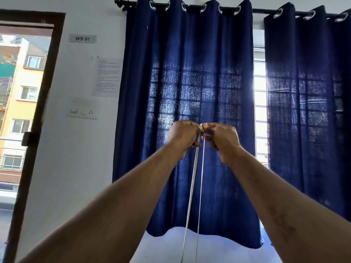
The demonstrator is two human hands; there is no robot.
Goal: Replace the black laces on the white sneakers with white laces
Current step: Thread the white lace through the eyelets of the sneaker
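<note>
White lace (192,186) hangs in two strands, raised high in front of a navy curtain (180,73). The left hand (183,135) keeps a narrow grip pinching one strand's tip; just beside it, the right hand (223,138) pinches the other tip.

Both hands (203,137) pinch white lace (191,186) ends together

I read this as a numbered workstation room: "WS 01" label (82,38) upper left, instruction sheet (107,76), switch panel (82,109), blue curtains (187,103).
</note>
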